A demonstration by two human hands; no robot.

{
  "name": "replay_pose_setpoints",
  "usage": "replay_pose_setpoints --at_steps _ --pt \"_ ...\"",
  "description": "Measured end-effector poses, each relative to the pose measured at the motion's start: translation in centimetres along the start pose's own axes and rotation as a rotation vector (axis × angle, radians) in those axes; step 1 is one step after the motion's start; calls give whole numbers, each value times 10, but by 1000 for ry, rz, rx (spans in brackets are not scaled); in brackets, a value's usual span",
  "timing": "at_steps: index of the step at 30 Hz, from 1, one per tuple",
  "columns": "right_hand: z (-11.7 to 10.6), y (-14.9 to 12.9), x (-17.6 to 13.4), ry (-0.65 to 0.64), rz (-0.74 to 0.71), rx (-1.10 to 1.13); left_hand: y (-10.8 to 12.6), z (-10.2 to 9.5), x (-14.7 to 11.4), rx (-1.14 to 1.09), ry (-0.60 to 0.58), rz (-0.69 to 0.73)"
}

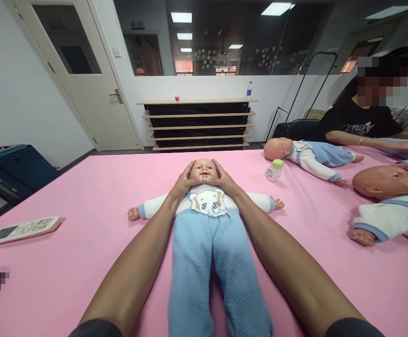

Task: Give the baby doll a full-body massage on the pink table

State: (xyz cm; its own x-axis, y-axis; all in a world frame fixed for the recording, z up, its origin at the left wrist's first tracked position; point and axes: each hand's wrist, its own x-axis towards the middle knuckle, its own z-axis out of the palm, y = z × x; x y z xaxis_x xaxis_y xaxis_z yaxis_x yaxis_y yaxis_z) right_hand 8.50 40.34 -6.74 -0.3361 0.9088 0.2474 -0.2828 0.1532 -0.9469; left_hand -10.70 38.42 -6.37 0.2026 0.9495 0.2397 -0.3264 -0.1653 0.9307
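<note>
A baby doll [212, 243] lies face up on the pink table cover, dressed in a white top with an elephant face and fluffy blue trousers. Both of its arms stretch out sideways. My left hand [184, 181] cups one side of its head, fingers along the temple. On the opposite side, my right hand [226, 180] holds the head in the same way. The two thumbs rest close together at the doll's chin, below the mouth. Part of the doll's cheeks and neck is hidden behind my hands.
Right of the doll stand a lotion bottle [274, 170] with a green cap and two more dolls, one farther back [309, 152], one nearer [393, 201]. A person [361, 117] sits beyond them. A white device with a screen [23, 230] lies at the left.
</note>
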Motion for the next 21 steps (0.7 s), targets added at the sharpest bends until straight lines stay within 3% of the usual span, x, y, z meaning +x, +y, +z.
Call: replay_pose_setpoints --at_steps 5,16,21 --pt "0 -5 -3 14 4 -37 2 0 -2 45 21 13" --pt "4 -1 3 30 60 253 0 1 1 -90 70 -34" --pt "2 0 1 3 4 36 0 0 0 -14 21 -17"
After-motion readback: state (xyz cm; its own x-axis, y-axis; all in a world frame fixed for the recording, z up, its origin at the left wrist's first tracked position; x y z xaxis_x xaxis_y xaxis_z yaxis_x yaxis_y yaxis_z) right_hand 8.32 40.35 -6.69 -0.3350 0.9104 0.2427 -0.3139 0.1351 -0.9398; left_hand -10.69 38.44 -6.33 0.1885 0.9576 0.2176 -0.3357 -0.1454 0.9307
